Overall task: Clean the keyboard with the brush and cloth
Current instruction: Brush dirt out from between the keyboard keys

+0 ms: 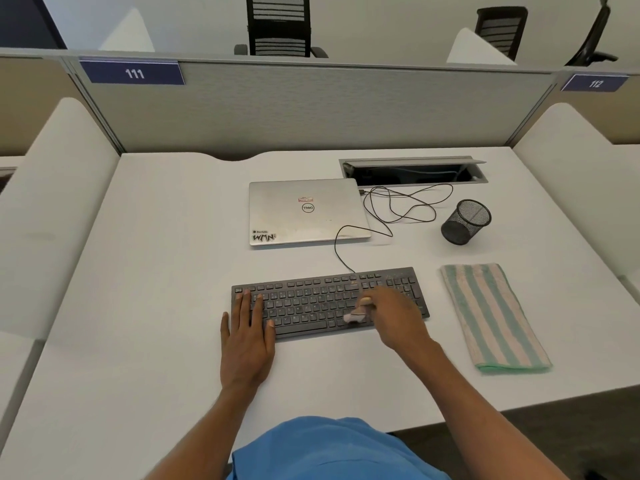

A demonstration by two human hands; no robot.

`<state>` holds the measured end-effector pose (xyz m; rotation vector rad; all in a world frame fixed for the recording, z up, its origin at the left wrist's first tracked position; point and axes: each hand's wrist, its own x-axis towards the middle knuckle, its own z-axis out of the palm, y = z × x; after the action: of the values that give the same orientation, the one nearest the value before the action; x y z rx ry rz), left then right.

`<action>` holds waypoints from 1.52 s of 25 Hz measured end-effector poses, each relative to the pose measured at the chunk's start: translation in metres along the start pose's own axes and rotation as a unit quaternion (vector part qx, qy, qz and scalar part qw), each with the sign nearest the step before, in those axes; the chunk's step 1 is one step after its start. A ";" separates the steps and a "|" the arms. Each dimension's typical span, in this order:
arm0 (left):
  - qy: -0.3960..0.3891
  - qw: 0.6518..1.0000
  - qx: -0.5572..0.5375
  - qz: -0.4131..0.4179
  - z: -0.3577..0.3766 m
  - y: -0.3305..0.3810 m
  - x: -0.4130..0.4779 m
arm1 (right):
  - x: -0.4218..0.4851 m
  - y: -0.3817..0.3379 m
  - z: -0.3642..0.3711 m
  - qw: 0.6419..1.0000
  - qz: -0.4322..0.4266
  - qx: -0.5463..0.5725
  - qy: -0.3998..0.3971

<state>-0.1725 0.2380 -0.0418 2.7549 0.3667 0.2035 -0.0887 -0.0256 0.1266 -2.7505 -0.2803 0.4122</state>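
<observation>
With your left grip (247, 337) flat on the keyboard's (311, 299) left end and your right grip (398, 313) curled round the brush (356, 315) over the right-hand keys, sweep lightly row by row; the cloth (495, 317) lies right on the counter (173, 271).

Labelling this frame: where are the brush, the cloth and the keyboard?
brush (358, 310), head view, its visible middle.
cloth (493, 317), head view, its middle.
keyboard (304, 301), head view, centre keys.

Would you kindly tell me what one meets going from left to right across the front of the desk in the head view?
left hand → brush → right hand → striped cloth
</observation>
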 end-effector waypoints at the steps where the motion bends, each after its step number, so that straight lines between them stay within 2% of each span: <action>1: 0.002 1.000 -0.002 0.001 0.000 0.000 0.000 | 0.002 0.004 0.000 1.000 0.014 0.001 -0.001; 4: 0.004 1.000 -0.004 -0.002 0.000 -0.001 0.000 | 0.001 0.000 0.008 0.999 0.017 0.006 0.036; 6: 0.002 1.000 0.003 -0.003 0.000 0.000 -0.001 | -0.008 -0.021 0.019 0.998 -0.048 -0.036 0.031; 8: 0.003 1.000 0.001 -0.005 -0.001 0.000 0.000 | -0.019 -0.042 0.026 0.992 -0.128 -0.010 -0.006; 10: 0.004 1.000 0.001 -0.002 0.000 0.001 0.000 | -0.022 -0.044 0.030 0.988 -0.155 -0.010 -0.010; 17: -0.003 1.000 0.000 -0.004 0.002 0.000 0.000 | -0.020 0.012 0.000 0.998 -0.026 -0.045 0.029; 20: -0.001 1.000 0.000 -0.003 0.002 0.000 -0.001 | -0.016 0.000 -0.002 0.998 -0.029 -0.042 0.039; 24: 0.001 1.000 -0.002 -0.003 0.000 0.000 0.001 | -0.016 -0.013 0.009 0.998 -0.063 -0.008 -0.006; 27: 0.004 1.000 0.000 -0.003 -0.001 0.001 0.000 | -0.018 0.002 0.003 1.000 -0.008 0.004 0.001; 30: 0.002 1.000 0.003 -0.003 -0.001 0.002 0.000 | -0.019 0.016 -0.011 0.998 0.040 -0.036 0.011; 38: 0.000 1.000 0.009 -0.003 0.000 0.002 0.001 | -0.001 -0.041 0.003 0.995 -0.093 0.011 -0.032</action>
<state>-0.1713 0.2361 -0.0411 2.7713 0.3798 0.1987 -0.0969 0.0126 0.1387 -2.6624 -0.5399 0.4520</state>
